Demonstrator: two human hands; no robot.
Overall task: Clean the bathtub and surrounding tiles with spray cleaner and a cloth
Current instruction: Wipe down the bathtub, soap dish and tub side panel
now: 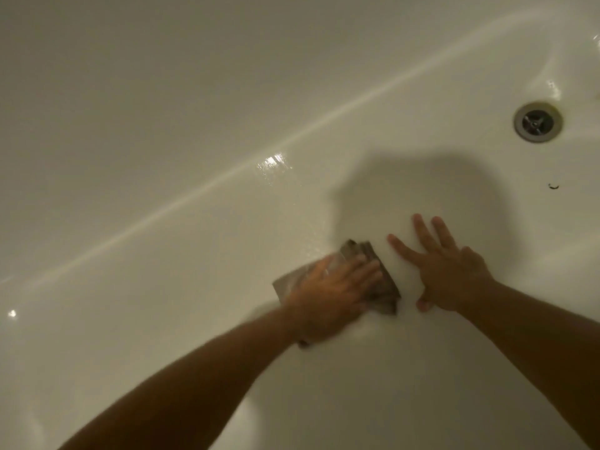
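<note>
The left hand [334, 287] presses flat, fingers straight, on the grey cloth [383, 280] on the bathtub [162, 125] floor. Just right, the right hand [451, 274] rests spread, holding nothing. The drain [537, 122] sits far right.

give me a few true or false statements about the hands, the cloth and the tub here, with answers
1. The left hand presses a folded grey-brown cloth onto the floor of the glossy white bathtub. True.
2. The right hand holds a spray bottle. False: it lies flat on the tub floor with fingers spread, holding nothing.
3. The round metal drain is at the upper right. True.
4. A plug covers the drain. False: its crossbars show and it is uncovered.
5. A small dark speck lies below the drain. True.
</note>
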